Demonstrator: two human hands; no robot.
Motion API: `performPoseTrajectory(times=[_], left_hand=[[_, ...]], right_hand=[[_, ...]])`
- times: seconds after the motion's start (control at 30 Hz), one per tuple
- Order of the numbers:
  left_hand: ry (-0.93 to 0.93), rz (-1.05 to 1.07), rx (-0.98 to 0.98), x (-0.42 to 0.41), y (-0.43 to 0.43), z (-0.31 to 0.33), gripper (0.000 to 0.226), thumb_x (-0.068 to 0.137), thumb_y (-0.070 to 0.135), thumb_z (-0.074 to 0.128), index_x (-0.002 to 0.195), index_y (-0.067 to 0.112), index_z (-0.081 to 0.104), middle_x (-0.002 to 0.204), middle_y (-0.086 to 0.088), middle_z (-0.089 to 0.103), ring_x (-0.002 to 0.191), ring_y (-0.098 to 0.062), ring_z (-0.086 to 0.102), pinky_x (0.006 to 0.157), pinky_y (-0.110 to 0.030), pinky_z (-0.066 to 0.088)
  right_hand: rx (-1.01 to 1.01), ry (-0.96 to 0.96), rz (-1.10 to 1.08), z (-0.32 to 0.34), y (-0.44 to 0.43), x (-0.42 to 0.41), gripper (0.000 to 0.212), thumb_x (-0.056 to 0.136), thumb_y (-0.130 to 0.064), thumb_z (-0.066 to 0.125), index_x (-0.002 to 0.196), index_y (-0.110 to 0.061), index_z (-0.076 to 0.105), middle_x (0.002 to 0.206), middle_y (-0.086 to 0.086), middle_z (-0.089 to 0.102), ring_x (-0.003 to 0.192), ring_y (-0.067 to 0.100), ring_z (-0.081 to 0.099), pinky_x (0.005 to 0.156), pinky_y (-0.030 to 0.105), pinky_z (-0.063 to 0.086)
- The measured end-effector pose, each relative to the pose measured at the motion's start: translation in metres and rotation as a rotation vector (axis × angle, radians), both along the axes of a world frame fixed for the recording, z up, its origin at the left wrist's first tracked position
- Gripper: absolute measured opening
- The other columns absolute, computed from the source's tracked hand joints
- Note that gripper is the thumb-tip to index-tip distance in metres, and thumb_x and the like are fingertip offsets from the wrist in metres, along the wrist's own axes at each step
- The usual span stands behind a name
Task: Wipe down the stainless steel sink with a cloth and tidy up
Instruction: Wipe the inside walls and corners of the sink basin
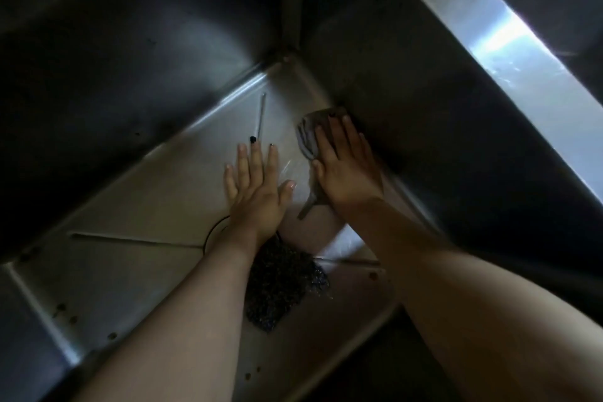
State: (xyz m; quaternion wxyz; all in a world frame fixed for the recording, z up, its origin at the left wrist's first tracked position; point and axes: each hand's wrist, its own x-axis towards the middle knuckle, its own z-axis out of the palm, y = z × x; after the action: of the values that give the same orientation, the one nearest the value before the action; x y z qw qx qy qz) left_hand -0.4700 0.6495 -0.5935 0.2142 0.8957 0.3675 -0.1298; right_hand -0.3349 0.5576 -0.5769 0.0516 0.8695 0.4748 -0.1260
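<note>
I look down into a deep stainless steel sink (140,192). My right hand (346,166) presses flat on a grey striped cloth (308,137) at the sink floor, close to the far corner and the right wall. A tail of the cloth trails out under my wrist. My left hand (257,186) lies flat on the sink floor beside it, fingers spread, holding nothing. A dark steel-wool scourer (284,287) rests on the floor between my forearms.
The drain opening (217,228) is partly hidden under my left wrist. Small dark specks (62,308) dot the near left of the floor. A bright steel rim (509,42) runs along the upper right, with dark basin walls on all sides.
</note>
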Motion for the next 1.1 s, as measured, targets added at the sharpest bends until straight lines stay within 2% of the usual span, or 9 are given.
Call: performPoseTrajectory(times=[0.27, 0.43, 0.57, 0.7, 0.8, 0.9, 1.1], left_hand=[[0.029, -0.007, -0.064, 0.001, 0.003, 0.001, 0.067, 0.093, 0.053, 0.021, 0.143, 0.029, -0.018, 0.149, -0.001, -0.032, 0.123, -0.009, -0.044, 0.099, -0.037, -0.03], [0.019, -0.004, -0.064, 0.001, 0.005, 0.002, 0.067, 0.093, 0.053, 0.021, 0.143, 0.029, -0.018, 0.149, 0.0, -0.031, 0.121, -0.008, -0.046, 0.099, -0.037, -0.03], [0.011, -0.009, -0.072, 0.002, 0.005, 0.003, 0.067, 0.093, 0.053, 0.02, 0.143, 0.029, -0.019, 0.149, 0.0, -0.032, 0.119, -0.008, -0.048, 0.098, -0.036, -0.031], [0.007, -0.004, -0.053, 0.002, 0.005, 0.002, 0.067, 0.094, 0.052, 0.021, 0.144, 0.027, -0.017, 0.15, -0.002, -0.031, 0.123, -0.009, -0.044, 0.099, -0.037, -0.03], [0.001, -0.008, -0.033, 0.002, 0.004, 0.002, 0.067, 0.094, 0.052, 0.02, 0.144, 0.026, -0.017, 0.15, -0.002, -0.031, 0.122, -0.01, -0.045, 0.095, -0.033, -0.035], [-0.014, -0.012, -0.023, 0.002, 0.003, 0.001, 0.067, 0.093, 0.052, 0.019, 0.143, 0.027, -0.018, 0.149, -0.001, -0.031, 0.12, -0.009, -0.048, 0.092, -0.031, -0.037], [0.014, -0.01, -0.024, 0.001, 0.003, -0.001, 0.067, 0.093, 0.053, 0.019, 0.143, 0.027, -0.018, 0.149, -0.002, -0.031, 0.122, -0.01, -0.045, 0.101, -0.038, -0.028]], right_hand=[[0.005, 0.052, -0.168, 0.002, -0.015, -0.018, 0.053, 0.1, -0.033, 0.026, 0.149, -0.024, 0.008, 0.158, 0.004, 0.004, 0.145, 0.023, -0.003, 0.115, 0.039, 0.001], [-0.062, 0.049, -0.337, 0.012, -0.061, -0.048, 0.054, 0.101, -0.036, 0.02, 0.149, -0.019, 0.003, 0.157, 0.01, 0.003, 0.145, 0.025, -0.006, 0.116, 0.034, -0.001], [-0.149, 0.059, -0.467, 0.017, -0.075, -0.065, 0.056, 0.101, -0.036, 0.014, 0.148, -0.016, -0.008, 0.157, 0.012, -0.006, 0.144, 0.025, -0.009, 0.118, 0.033, -0.004], [-0.185, 0.042, -0.433, 0.017, -0.071, -0.064, 0.055, 0.101, -0.034, 0.013, 0.148, -0.014, -0.01, 0.157, 0.014, -0.007, 0.144, 0.029, -0.011, 0.118, 0.037, -0.007], [-0.189, 0.014, -0.398, 0.01, -0.068, -0.061, 0.055, 0.101, -0.035, 0.011, 0.148, -0.013, -0.007, 0.157, 0.015, -0.004, 0.144, 0.031, -0.009, 0.117, 0.039, -0.008], [-0.136, 0.012, -0.343, 0.005, -0.06, -0.054, 0.056, 0.101, -0.037, 0.015, 0.149, -0.014, 0.0, 0.157, 0.016, 0.002, 0.144, 0.032, -0.006, 0.116, 0.04, -0.007], [0.004, 0.022, -0.248, -0.003, -0.019, -0.033, 0.057, 0.099, -0.039, 0.026, 0.149, -0.02, 0.009, 0.157, 0.012, 0.006, 0.145, 0.028, -0.006, 0.115, 0.039, -0.004]])
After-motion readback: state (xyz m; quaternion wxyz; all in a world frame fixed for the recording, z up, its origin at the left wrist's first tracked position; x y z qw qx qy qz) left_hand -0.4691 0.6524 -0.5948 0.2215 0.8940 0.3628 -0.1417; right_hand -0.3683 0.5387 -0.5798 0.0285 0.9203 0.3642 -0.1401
